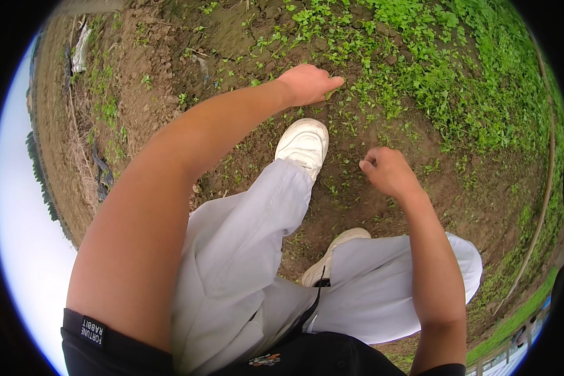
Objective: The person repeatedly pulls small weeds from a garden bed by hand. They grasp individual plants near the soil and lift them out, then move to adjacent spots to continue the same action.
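My left hand (309,85) reaches out over the soil, thumb and fingers pinched on a small green seedling (329,95). Only a bit of leaf shows below the fingertips; the rest is hidden by the hand. Low leafy seedlings (380,96) grow just right of it. My right hand (389,171) hangs above bare brown soil (345,197), fingers curled in and thumb against them. Nothing shows in it, though its palm is hidden.
My white shoes (303,143) stand on the soil, the left one close below my left hand. Denser green plants (493,84) fill the upper right. A long thin pole or hose (547,174) curves along the right side. Dark plastic sheeting (102,174) lies at left.
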A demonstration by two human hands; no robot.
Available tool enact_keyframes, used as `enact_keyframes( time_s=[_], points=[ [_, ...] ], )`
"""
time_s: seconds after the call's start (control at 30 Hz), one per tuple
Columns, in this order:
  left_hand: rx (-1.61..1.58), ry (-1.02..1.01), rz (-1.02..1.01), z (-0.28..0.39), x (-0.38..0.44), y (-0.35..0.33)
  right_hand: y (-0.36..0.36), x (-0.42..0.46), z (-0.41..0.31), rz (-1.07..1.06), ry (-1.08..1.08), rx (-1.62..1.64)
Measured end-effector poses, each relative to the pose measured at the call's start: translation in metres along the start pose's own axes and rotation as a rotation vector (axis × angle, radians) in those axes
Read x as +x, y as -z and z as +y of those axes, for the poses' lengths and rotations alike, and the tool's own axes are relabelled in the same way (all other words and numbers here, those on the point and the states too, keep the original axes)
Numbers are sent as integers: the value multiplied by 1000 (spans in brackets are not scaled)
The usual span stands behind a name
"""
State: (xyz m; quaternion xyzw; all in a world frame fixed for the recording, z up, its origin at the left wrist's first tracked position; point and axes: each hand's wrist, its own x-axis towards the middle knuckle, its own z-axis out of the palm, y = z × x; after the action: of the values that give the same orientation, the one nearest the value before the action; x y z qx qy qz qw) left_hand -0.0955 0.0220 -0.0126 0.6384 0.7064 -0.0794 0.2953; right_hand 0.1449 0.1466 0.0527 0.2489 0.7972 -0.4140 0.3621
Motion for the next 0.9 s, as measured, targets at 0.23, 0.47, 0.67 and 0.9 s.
enact_keyframes(
  time_s=[0.23,0.47,0.67,0.9],
  points=[
    [-57,11,-76,3,6,17,9,-3,-16,54,0,-50],
    [195,30,-49,10,-10,-1,34,-21,-83,259,40,15],
    [305,2,-133,-10,44,-5,35,15,-100,256,65,-83],
    [336,52,-143,-41,83,22,69,-42,-81,279,103,-385]
  ],
)
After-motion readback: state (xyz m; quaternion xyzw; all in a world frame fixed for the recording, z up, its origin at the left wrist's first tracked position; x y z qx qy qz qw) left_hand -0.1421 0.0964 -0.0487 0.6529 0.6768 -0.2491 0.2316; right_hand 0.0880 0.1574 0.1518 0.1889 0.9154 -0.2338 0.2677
